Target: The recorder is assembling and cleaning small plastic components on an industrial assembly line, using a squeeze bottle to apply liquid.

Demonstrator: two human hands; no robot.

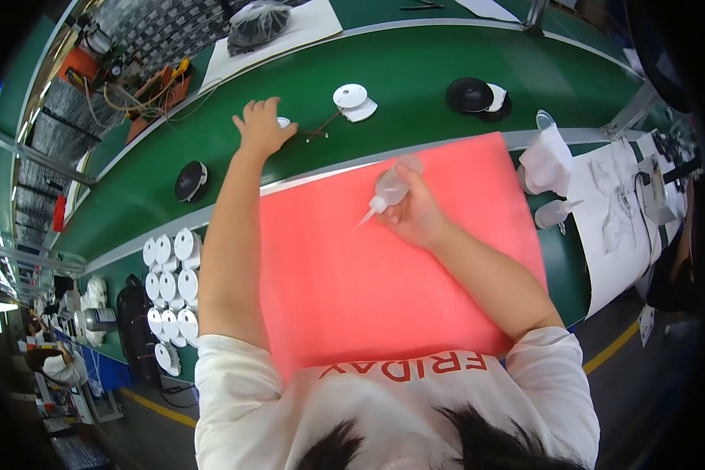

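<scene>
Translucent plastic squeeze bottle (389, 188) with a white pointed nozzle is grasped in the right hand (415, 213); the grip is clenched around the bottle body, nozzle aimed down-left over the red foam mat (384, 290) on the bench (415, 74). The left hand (260, 127) is stretched forward onto the green conveyor surface, fingers spread and released, touching a small white round part (283, 122). A white disc-shaped housing (351, 97) lies near it. Stacked white round housings (172, 286) sit left of the mat.

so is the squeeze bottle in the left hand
No, the right hand holds the squeeze bottle; the left hand reaches to a small white part.
</scene>
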